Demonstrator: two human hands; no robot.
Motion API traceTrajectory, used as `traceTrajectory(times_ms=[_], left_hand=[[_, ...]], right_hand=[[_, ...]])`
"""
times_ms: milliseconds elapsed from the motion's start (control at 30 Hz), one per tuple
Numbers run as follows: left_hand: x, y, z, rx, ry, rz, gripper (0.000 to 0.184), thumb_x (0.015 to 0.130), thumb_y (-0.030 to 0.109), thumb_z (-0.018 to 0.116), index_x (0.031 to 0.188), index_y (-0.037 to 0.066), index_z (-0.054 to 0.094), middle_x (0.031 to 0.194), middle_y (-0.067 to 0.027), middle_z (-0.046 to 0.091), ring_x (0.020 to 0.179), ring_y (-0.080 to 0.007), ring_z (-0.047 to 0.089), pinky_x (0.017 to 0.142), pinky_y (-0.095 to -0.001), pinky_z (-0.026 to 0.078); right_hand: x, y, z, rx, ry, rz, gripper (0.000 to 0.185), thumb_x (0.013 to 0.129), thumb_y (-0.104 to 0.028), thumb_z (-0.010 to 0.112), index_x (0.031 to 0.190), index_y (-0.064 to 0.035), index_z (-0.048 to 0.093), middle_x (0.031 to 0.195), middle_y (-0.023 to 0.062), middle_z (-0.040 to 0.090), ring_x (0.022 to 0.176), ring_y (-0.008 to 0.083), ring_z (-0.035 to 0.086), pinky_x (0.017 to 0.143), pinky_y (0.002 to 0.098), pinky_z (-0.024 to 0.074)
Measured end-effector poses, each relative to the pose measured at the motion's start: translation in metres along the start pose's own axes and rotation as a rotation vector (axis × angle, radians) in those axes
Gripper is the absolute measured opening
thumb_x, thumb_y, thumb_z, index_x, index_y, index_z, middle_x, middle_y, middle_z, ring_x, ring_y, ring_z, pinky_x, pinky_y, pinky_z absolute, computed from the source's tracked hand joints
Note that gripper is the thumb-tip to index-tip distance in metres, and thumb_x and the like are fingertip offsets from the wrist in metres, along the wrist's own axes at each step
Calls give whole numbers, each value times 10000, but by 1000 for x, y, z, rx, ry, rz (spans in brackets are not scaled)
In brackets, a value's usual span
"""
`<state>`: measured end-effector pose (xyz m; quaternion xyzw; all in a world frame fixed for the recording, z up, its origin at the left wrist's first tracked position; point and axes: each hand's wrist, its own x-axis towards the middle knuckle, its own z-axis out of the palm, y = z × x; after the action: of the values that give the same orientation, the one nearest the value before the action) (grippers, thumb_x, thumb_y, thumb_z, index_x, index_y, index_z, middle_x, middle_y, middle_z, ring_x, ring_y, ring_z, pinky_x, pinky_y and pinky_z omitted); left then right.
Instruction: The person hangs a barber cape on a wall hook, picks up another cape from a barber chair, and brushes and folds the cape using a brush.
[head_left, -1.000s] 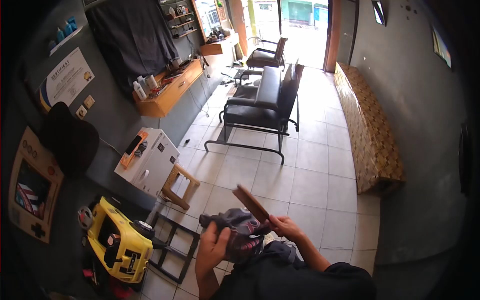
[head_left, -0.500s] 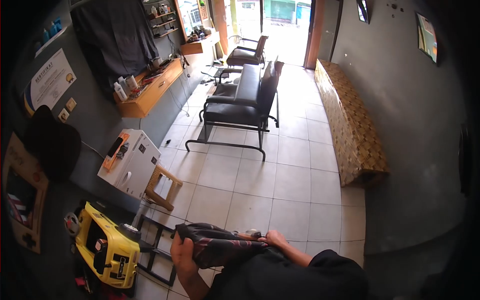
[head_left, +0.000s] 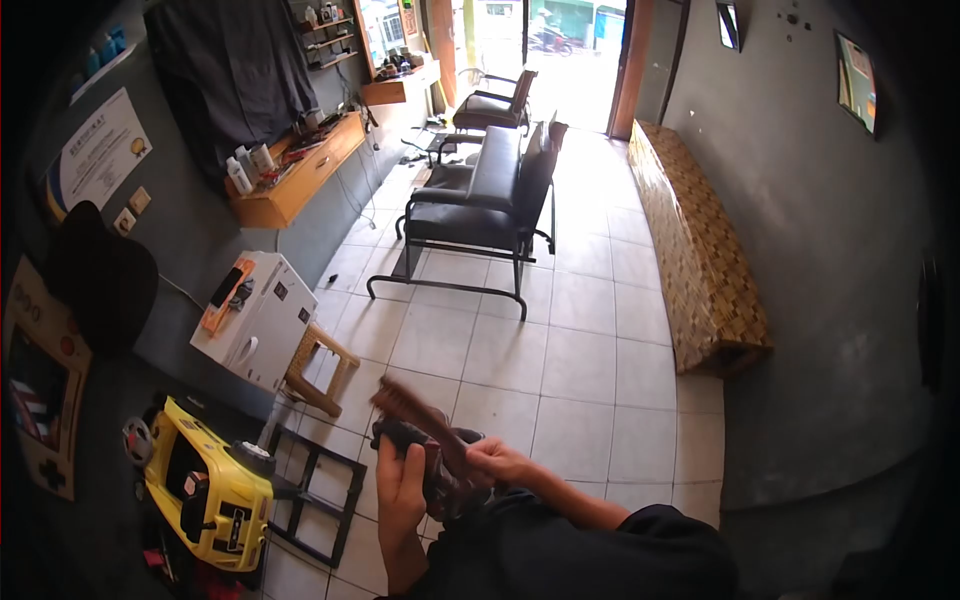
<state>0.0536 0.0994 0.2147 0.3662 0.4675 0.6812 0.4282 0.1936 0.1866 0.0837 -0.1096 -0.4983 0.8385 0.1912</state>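
A brown long-handled brush (head_left: 428,418) is in my right hand (head_left: 500,463), its bristled end pointing up and to the left, over a dark cloth. This cloth (head_left: 455,497), black with reddish markings, is bunched in front of my body. My left hand (head_left: 400,490) grips the bundle from the left, thumb up along its side. The brush crosses above the bundle; whether its bristles touch the fabric I cannot tell. Part of the cloth is hidden behind my hands.
At the left are a yellow toy car (head_left: 215,525), a black metal frame (head_left: 352,500), a white cabinet (head_left: 265,325) and a woven stool (head_left: 318,392). Black chairs (head_left: 465,225) stand ahead on the tiles. A patterned bench (head_left: 700,260) lines the right wall.
The cloth has gone from stretched between my hands to a compact bundle. The brush has come up into clear view in my right hand, which has moved slightly left.
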Motion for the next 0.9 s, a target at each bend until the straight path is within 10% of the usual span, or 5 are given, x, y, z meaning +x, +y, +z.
traceTrajectory(times_ms=[200, 400, 633, 733, 900], left_hand=[[-16, 24, -9, -135, 268, 191, 251, 939, 179, 444, 1127, 12, 437, 894, -48, 527, 729, -89, 509, 666, -213, 436], [-20, 30, -2, -220, 223, 279, 398, 922, 203, 484, 1229, -33, 390, 1034, -128, 554, 917, -196, 581, 825, -335, 473], [-5, 21, -4, -90, 224, 59, 335, 887, 37, 507, 1206, -21, 423, 1082, -97, 566, 939, -129, 543, 833, -236, 424], [2, 13, -6, -10, 236, -6, 315, 895, 60, 514, 1193, -7, 437, 1037, -72, 585, 909, -102, 546, 785, -206, 432], [-2, 14, 0, 30, 303, 74, 289, 900, 73, 519, 1169, -4, 448, 999, -69, 592, 838, -91, 555, 720, -199, 454]], right_hand=[[-24, 117, -90, -1103, 99, 564, 459, 826, -471, 577, 775, -24, 670, 678, 134, 638, 626, 250, 610, 593, 378, 466], [-32, 132, -111, -1421, 475, 696, 459, 830, -466, 549, 850, -23, 669, 743, 192, 637, 730, 327, 623, 660, 414, 478], [5, 1, -28, -316, 467, 211, 404, 927, -387, 463, 847, -25, 622, 623, 15, 558, 517, 94, 502, 474, 254, 398], [7, -12, -2, 173, 128, -116, 368, 931, -378, 471, 885, -36, 597, 617, -65, 467, 510, 27, 393, 445, 189, 307], [13, 16, -8, -350, -22, 89, 455, 883, -437, 529, 712, -19, 585, 556, 0, 503, 515, 69, 466, 452, 264, 362]])
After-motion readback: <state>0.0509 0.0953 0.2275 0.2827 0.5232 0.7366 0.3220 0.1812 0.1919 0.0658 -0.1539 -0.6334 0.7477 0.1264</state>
